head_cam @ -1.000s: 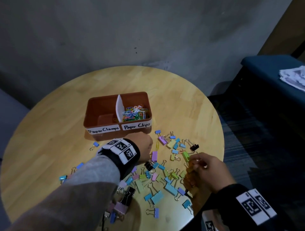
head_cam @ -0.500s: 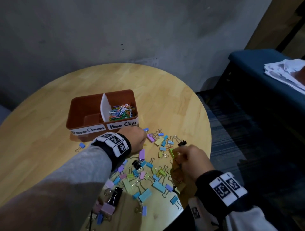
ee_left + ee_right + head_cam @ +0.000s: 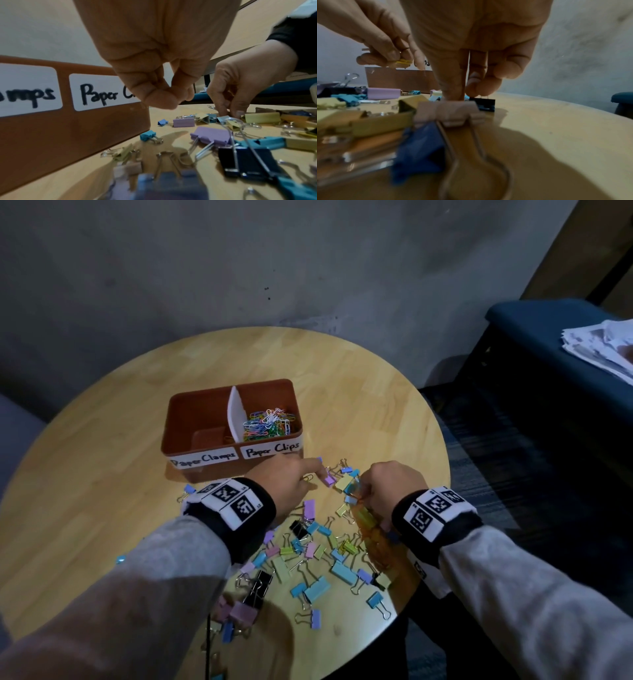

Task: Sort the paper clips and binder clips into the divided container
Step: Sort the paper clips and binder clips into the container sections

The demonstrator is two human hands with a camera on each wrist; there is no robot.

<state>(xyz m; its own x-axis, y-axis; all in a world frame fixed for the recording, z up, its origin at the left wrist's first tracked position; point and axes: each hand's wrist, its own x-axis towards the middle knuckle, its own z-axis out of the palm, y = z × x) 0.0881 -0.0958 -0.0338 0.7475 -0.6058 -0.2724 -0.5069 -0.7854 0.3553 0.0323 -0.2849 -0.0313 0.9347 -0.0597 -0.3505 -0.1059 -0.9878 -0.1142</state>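
Note:
The brown divided container (image 3: 291, 405) stands mid-table; its right half, labelled Paper Clips, holds coloured paper clips (image 3: 270, 422). Binder clips (image 3: 318, 587) lie scattered in front of it. My left hand (image 3: 291, 481) hovers just before the container's front wall (image 3: 68, 135), its fingertips (image 3: 164, 97) pinched together; the right wrist view shows a small yellow paper clip (image 3: 402, 62) between them. My right hand (image 3: 387, 484) reaches down into the far end of the pile. Its thumb and fingers (image 3: 481, 85) pinch the wire handles of a black binder clip (image 3: 482, 104).
The round wooden table (image 3: 376, 405) ends close to the right of my right hand. A blue bench (image 3: 548, 337) with a stack of papers (image 3: 603, 344) stands to the right. A few stray clips (image 3: 186, 491) lie left of the pile.
My right hand has moved forward from the pile's right edge to its far end, beside my left hand. The left hand has stayed in front of the container.

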